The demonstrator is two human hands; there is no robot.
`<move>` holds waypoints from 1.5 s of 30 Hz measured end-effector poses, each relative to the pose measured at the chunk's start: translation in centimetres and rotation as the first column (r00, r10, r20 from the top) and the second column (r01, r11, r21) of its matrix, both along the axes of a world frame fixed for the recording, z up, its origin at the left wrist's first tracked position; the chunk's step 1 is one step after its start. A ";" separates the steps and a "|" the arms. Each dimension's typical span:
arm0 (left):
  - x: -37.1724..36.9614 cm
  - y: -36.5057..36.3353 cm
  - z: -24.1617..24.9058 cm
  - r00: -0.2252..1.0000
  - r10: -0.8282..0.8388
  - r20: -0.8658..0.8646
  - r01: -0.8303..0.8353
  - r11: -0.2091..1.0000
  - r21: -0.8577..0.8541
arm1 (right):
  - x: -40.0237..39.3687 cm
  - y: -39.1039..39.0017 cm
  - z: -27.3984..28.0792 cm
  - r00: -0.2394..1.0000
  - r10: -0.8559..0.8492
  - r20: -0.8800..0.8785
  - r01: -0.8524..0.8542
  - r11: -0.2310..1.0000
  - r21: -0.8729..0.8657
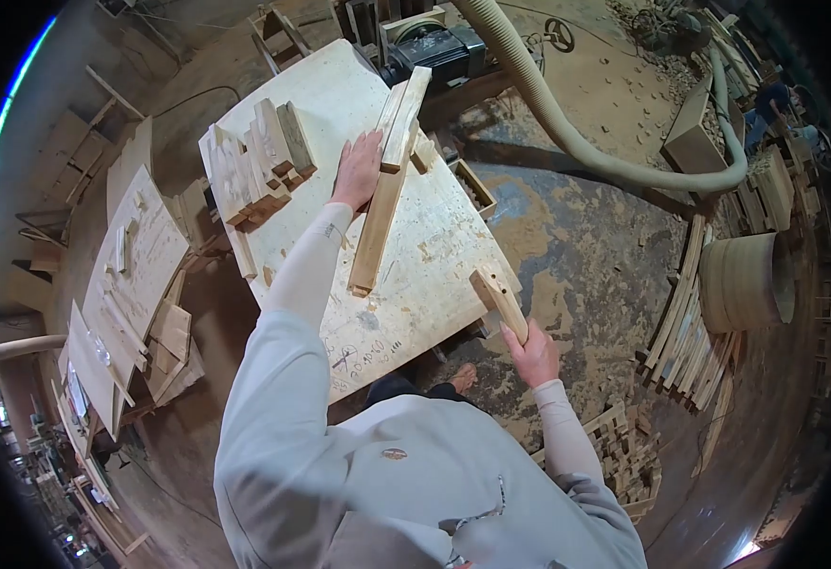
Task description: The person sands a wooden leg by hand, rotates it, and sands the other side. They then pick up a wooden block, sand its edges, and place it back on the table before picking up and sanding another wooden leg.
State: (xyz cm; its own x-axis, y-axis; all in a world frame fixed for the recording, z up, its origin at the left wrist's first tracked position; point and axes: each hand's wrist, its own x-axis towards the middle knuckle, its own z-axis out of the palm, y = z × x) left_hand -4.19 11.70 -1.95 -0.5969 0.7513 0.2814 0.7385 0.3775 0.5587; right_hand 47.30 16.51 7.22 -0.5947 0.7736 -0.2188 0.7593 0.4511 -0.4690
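Note:
My left hand (358, 171) lies with its fingers stretched out against the side of the joined wooden bars on the worktable (415, 303). One long wooden bar (378, 232) points toward me. Another, paler bar (406, 119) meets it near my fingers and reaches past the table's far edge. At the table's right corner, my right hand (536, 357) is closed around a short wooden piece (503, 302) with dark spots or holes along its face. That piece is held tilted, apart from the bars. A small wood block (423, 155) sits beside the joint.
Stacked wooden pieces (254, 166) stand on the table's left part. A motor (434, 52) is behind the table, and a thick hose (567, 133) curves across the right. Wood strips (686, 332) and a drum (743, 282) are on the floor at right.

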 end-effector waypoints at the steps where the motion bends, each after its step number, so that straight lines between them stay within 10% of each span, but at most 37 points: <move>1: -0.1 0.2 -0.2 1.000 -0.003 -0.018 0.003 1.000 0.012 | 0.0 0.1 0.0 1.000 0.007 -0.005 -0.007 1.000 0.014; 27: 0.6 0.6 1.6 0.980 0.049 -0.193 -0.062 0.996 -0.065 | 1.3 0.5 -6.1 0.994 0.028 -0.104 -0.018 0.996 0.092; 39: 0.3 -1.3 0.5 0.990 0.143 -0.006 -0.143 0.984 -0.104 | 1.4 -1.1 -4.6 0.995 0.001 -0.100 0.005 0.999 0.053; 45: 2.4 -2.3 2.6 0.897 0.065 0.436 -0.198 0.943 0.266 | 1.2 -1.5 -2.9 0.994 0.007 -0.107 -0.004 1.000 0.026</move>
State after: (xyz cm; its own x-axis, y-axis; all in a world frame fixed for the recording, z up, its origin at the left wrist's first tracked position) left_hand -1.78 9.42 0.69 -0.7956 0.5779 0.1816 0.3677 0.2225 0.9029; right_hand 48.48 14.99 4.32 -0.6179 0.7747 -0.1341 0.7028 0.4677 -0.5360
